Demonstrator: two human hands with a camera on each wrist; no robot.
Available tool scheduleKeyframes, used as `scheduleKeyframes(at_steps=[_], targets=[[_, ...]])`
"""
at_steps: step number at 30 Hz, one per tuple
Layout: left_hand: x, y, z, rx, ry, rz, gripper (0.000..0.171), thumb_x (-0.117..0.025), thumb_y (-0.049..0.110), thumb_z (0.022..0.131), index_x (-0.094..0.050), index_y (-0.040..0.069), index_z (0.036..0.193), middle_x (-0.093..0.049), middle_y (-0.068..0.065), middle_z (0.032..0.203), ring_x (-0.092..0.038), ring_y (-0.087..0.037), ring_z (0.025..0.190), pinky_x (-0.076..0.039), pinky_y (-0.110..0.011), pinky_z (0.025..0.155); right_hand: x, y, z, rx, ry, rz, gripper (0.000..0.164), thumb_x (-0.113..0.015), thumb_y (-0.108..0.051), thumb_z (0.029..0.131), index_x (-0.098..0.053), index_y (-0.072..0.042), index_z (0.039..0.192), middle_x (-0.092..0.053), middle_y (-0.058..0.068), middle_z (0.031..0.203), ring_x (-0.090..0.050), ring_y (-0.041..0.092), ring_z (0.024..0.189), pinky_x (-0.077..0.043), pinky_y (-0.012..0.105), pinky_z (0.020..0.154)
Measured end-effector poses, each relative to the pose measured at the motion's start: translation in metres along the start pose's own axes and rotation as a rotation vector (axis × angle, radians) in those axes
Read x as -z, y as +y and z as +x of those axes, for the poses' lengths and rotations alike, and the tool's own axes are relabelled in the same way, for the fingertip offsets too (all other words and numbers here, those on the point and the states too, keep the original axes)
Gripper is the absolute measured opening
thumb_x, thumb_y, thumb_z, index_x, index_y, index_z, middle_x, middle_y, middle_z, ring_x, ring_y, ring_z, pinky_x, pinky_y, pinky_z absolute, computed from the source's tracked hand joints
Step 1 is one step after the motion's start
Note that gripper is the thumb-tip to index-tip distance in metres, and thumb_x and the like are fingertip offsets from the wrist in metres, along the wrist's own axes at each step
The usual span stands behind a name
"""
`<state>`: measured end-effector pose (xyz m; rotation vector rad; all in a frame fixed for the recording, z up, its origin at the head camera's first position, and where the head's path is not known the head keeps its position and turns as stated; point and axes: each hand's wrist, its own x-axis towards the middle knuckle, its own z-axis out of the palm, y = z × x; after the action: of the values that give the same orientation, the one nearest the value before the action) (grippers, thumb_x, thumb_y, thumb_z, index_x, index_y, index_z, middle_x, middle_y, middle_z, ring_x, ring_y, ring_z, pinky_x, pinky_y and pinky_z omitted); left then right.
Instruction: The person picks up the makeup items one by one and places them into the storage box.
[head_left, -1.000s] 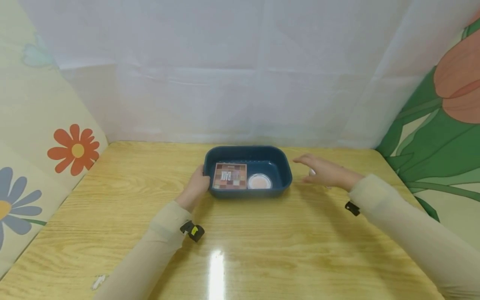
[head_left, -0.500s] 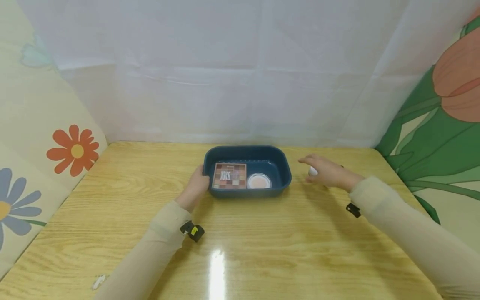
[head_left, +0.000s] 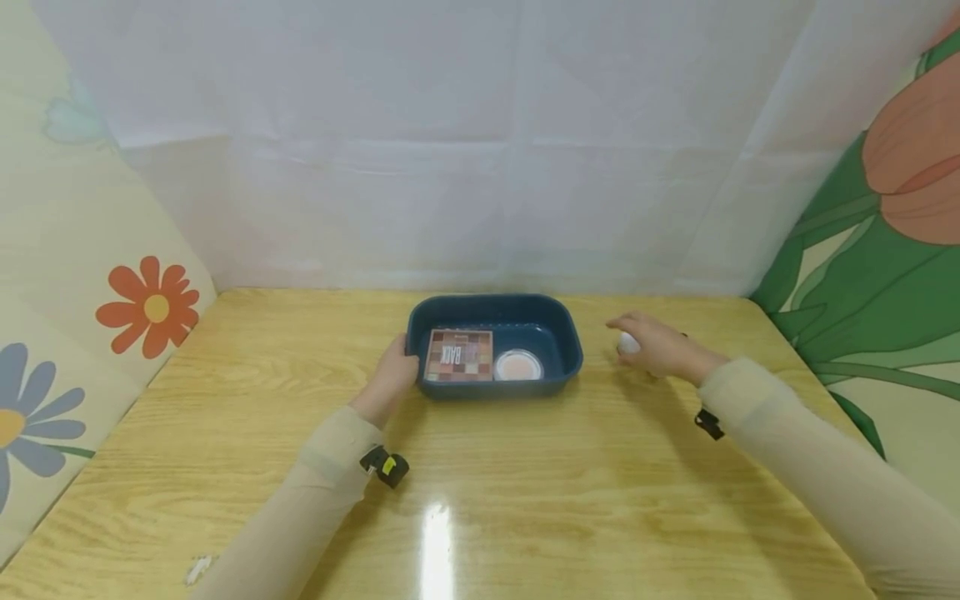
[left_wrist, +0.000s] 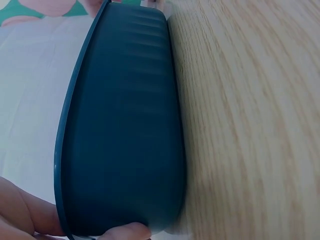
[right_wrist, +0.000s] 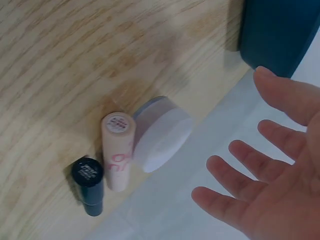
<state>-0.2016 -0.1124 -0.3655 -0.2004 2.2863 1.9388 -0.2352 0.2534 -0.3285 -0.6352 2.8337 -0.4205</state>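
Observation:
A dark blue plastic basin [head_left: 495,389] stands on the table, an eyeshadow palette [head_left: 459,356] at the left inside it and a round compact [head_left: 518,365] beside that. My left hand [head_left: 392,375] grips the basin's left end, the thumb on the outer wall in the left wrist view. To the right of the basin, my right hand [head_left: 658,345] hovers with spread fingers, holding nothing. Close by its fingertips stand a round white jar [right_wrist: 164,135], a pale pink tube [right_wrist: 118,150] and a small dark tube [right_wrist: 90,186]; the hand mostly hides these in the head view.
The wood-grain table [head_left: 300,325] backs onto a white cloth [head_left: 375,167]. Flower-painted panels flank it, the right panel [head_left: 885,292] near the right arm. A small white scuff [head_left: 198,570] marks the table at the front left.
My right hand has moved slightly right, away from the basin, and more of the white jar shows beside it. The left hand keeps its grip on the basin.

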Motion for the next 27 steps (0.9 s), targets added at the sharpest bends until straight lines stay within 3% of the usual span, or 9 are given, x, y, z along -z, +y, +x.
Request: scheduleKeyframes(at_steps=[13, 22, 27], targets=[[0.001, -0.003, 0.002, 0.019, 0.006, 0.033, 0.058, -0.030, -0.010, 0.089, -0.021, -0.012, 0.147, -0.024, -0.029, 0.153, -0.016, -0.040, 0.144, -0.013, -0.048, 0.119, -0.004, 0.014, 0.002, -0.048, 0.001, 0.045, 0.058, -0.064, -0.004, 0.091, -0.037, 0.015, 0.139, -0.033, 0.041, 0.139, -0.034, 0.056, 0.126, -0.036, 0.065, 0.101], [0.000, -0.004, 0.003, 0.024, 0.004, 0.037, 0.059, -0.030, -0.009, 0.090, -0.020, -0.011, 0.148, -0.023, -0.028, 0.154, -0.016, -0.039, 0.144, -0.013, -0.047, 0.119, -0.008, 0.018, 0.005, -0.099, -0.017, 0.059, 0.059, -0.063, -0.003, 0.092, -0.034, 0.015, 0.140, -0.032, 0.041, 0.138, -0.045, 0.051, 0.115, -0.050, 0.055, 0.085], [0.000, -0.003, 0.003, 0.021, 0.008, 0.031, 0.059, -0.030, -0.010, 0.089, -0.022, -0.012, 0.147, -0.025, -0.029, 0.152, -0.017, -0.039, 0.143, -0.015, -0.047, 0.118, -0.011, 0.022, 0.007, -0.105, -0.011, 0.046, 0.060, -0.063, -0.003, 0.092, -0.034, 0.016, 0.140, -0.036, 0.042, 0.136, -0.049, 0.050, 0.112, -0.050, 0.055, 0.084]])
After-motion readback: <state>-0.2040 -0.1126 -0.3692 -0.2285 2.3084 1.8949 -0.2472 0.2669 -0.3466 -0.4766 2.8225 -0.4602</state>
